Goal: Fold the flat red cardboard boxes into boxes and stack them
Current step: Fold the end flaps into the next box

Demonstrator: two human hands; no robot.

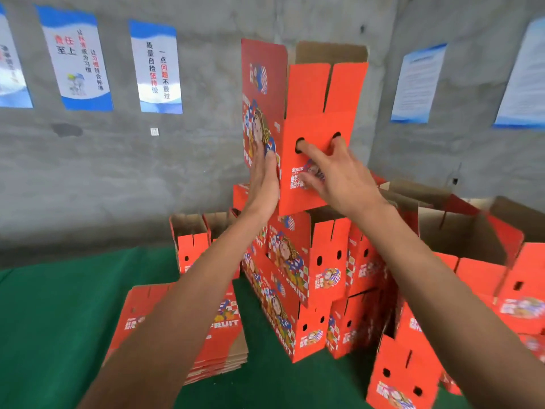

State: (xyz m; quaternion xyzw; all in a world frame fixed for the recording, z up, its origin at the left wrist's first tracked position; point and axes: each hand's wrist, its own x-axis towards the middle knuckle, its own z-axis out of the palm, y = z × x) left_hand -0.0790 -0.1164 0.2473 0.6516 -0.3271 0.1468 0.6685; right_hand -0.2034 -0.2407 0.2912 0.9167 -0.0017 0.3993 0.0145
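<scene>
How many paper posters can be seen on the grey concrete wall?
5. Three blue-and-white paper posters hang left of the red cardboard box stack. Two hang right. More may lie outside the frame.

Printed red cardboard boxes (312,160); green cloth table (59,314); rough concrete wall (206,143)

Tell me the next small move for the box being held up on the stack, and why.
Probably ease both hands away. The top box appears to sit already on the stacked boxes, its flaps up. The left hand lies flat against its printed side; the right hand has two fingers hooked in the end holes. Slip those fingers out slowly, since the box stands high on the stack.
</scene>
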